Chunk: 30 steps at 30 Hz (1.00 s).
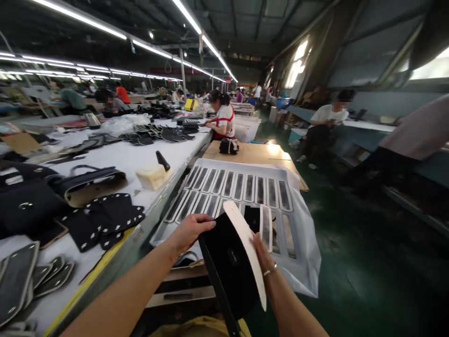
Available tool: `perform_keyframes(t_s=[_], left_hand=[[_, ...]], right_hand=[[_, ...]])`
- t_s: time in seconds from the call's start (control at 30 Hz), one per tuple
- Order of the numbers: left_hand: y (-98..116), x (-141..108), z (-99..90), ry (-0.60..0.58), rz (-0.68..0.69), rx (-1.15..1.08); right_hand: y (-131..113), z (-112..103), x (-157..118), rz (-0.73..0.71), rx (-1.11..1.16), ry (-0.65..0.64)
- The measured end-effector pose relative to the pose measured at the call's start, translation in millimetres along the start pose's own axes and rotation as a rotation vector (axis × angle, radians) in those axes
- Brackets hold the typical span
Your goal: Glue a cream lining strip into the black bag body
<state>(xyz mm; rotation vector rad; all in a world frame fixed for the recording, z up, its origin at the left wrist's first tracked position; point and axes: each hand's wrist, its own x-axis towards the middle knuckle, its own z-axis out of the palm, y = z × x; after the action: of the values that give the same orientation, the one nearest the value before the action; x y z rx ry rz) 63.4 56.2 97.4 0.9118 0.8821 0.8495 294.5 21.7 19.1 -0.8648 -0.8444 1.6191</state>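
Observation:
A black bag panel (228,267) with a small label is held up in front of me, tilted. A curved white strip (245,243) runs along its right edge. My left hand (192,231) pinches the panel's upper left edge between thumb and fingers. On the other side, my right hand (263,257) grips the white strip, its fingers partly hidden behind it. Beyond them lies a grey tray (298,196) with rows of dark, white-rimmed oblong pieces (238,186). One such piece (266,227) sits askew beside a small black piece (251,217).
On the long white table (175,161) at left are a black handbag (91,185), black dotted pieces (105,220), a pale block (150,177) and grey rimmed panels (17,281). A brown board (252,154) lies behind the tray. Several people work farther back and at right.

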Motion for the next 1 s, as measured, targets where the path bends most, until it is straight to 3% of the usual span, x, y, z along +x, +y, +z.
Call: perform_keyframes(t_s=[0.1, 0.27, 0.43, 0.53, 0.6, 0.63, 0.73, 0.87, 1.0], left_hand=[[24.8, -27.5, -12.4, 0.103, 0.057, 0.092], [48.6, -51.5, -15.8, 0.165, 0.249, 0.339], [66.9, -75.6, -23.6, 0.259, 0.481, 0.676], [75.1, -101.6, -48.2, 0.111, 0.449, 0.865], [73.2, -119.4, -68.6, 0.021, 0.383, 0.983], [69.9, -127.5, -78.1, 0.033, 0.363, 1.051], [55.3, -147.0, -98.9, 0.214, 0.375, 1.24], [35.8, -160.5, -109.9, 0.344, 0.416, 1.379], [9.4, -157.9, -115.1, 0.282, 0.366, 1.471]], right_hand=[[4.6, 18.0, 1.5, -0.06, -0.061, -0.095], [-13.8, 72.0, -7.0, -0.097, -0.535, -0.44], [-37.6, 113.8, -3.9, -0.211, -0.859, -0.342], [-40.9, 124.4, -3.8, -0.274, -0.976, -0.252], [-34.4, 130.1, -5.7, -0.317, -1.01, -0.215], [-28.6, 133.0, -6.7, -0.338, -1.022, -0.207], [-6.0, 142.5, -8.4, -0.418, -1.089, -0.225], [14.7, 151.9, -7.9, -0.552, -1.263, -0.29], [18.6, 151.8, -12.3, -0.623, -1.437, -0.323]])
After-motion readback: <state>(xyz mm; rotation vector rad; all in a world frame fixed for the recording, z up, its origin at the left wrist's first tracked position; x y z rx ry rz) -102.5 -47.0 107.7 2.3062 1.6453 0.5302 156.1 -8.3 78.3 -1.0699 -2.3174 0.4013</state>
